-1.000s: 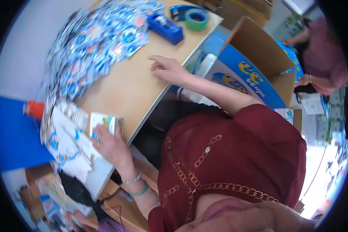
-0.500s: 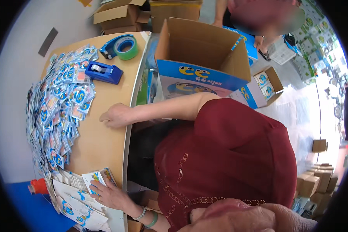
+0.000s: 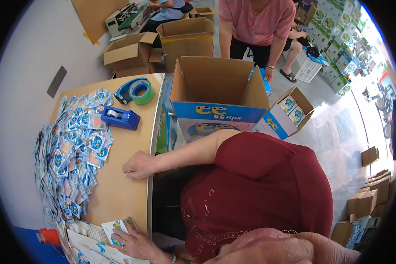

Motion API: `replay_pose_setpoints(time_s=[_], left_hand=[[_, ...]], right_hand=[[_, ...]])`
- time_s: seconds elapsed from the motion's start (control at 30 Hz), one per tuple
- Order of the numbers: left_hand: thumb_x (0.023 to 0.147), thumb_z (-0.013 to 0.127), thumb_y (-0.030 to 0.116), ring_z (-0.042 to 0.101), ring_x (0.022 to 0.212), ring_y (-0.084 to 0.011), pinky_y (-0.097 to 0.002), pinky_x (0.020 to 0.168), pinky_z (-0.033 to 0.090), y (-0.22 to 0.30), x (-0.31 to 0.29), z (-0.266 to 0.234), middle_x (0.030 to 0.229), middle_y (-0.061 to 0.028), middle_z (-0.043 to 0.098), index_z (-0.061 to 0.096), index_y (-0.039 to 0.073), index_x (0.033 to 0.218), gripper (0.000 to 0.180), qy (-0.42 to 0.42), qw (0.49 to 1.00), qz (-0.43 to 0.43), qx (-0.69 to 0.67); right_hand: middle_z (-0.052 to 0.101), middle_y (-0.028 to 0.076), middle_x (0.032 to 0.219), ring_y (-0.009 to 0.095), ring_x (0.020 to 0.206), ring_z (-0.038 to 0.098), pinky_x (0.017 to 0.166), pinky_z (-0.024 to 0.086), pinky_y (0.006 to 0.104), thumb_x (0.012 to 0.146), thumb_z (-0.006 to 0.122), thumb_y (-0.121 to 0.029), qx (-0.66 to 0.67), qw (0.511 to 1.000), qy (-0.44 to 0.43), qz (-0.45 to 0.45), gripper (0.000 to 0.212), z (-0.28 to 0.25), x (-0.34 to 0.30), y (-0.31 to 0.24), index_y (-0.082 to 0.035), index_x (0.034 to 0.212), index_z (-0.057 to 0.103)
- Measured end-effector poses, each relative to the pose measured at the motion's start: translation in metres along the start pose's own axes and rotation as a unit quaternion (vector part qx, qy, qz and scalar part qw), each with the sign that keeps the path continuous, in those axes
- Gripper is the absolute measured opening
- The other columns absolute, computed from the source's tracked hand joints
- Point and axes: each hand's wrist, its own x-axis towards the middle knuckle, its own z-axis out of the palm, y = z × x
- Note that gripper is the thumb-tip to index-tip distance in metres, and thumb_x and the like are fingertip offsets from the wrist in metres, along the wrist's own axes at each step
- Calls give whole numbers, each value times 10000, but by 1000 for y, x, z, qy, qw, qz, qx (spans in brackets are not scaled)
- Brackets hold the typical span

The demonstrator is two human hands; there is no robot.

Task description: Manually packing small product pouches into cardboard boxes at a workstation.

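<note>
My right hand (image 3: 140, 165) rests on the wooden table (image 3: 119, 189) as a loose fist, and no object shows in it. My left hand (image 3: 134, 244) wears a ring and lies with fingers spread over a small stack of printed white cards or booklets (image 3: 114, 229) at the table's near edge. Beside that hand runs a row of white paper pieces (image 3: 86, 231) with blue prints. A big heap of small clear packets with blue labels (image 3: 77, 145) covers the far side of the table. A blue tape dispenser (image 3: 121, 118) stands between the heap and my right arm.
A blue cutter with green tape (image 3: 141, 91) sits at the table's corner. Next to the table is a large open carton (image 3: 220, 111), with a smaller filled carton (image 3: 286, 114) beside it. A person in pink (image 3: 257, 22) bends over behind them. More cartons (image 3: 187, 44) stand beyond.
The view has shifted, so the table and cartons appear lower and more of the person in pink shows. My hands stay nearly in place on the table and the cards.
</note>
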Motion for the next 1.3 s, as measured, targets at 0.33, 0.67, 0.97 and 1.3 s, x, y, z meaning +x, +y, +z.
replay_pose_setpoints(time_s=[0.33, 0.67, 0.97, 1.3], left_hand=[[1017, 364, 290, 372, 1348, -294, -469, 1115, 293, 4, -6, -10, 1462, -64, 408, 503, 274, 1329, 342, 31, 997, -3, -66], [974, 450, 418, 435, 1265, -395, -468, 1082, 316, -10, -9, 14, 1356, -147, 517, 520, 106, 1337, 483, 159, 982, 77, -73], [937, 528, 397, 488, 1186, -455, -485, 1052, 363, 4, -3, -1, 1300, -176, 552, 527, 81, 1314, 492, 165, 972, 0, -170], [983, 436, 416, 490, 1206, -424, -460, 1059, 344, 2, -8, -3, 1318, -171, 548, 535, 89, 1320, 480, 162, 976, -24, -147]], right_hand=[[643, 121, 753, 338, 740, 626, 669, 494, 446, 791, 586, -311, -24, 1000, -15, 7, 209, -3, -1, -4, -107, 805, 626], [590, 123, 691, 329, 654, 597, 575, 472, 425, 803, 590, -268, -15, 995, 50, -79, 177, 15, -2, 12, -100, 752, 567], [640, 110, 916, 286, 818, 624, 715, 508, 356, 817, 631, -156, 60, 990, 93, -87, 181, -39, -9, 26, -50, 960, 665], [663, 121, 857, 317, 818, 613, 736, 485, 372, 775, 685, -235, -108, 952, 203, 204, 217, -111, 65, 81, -59, 898, 715]])
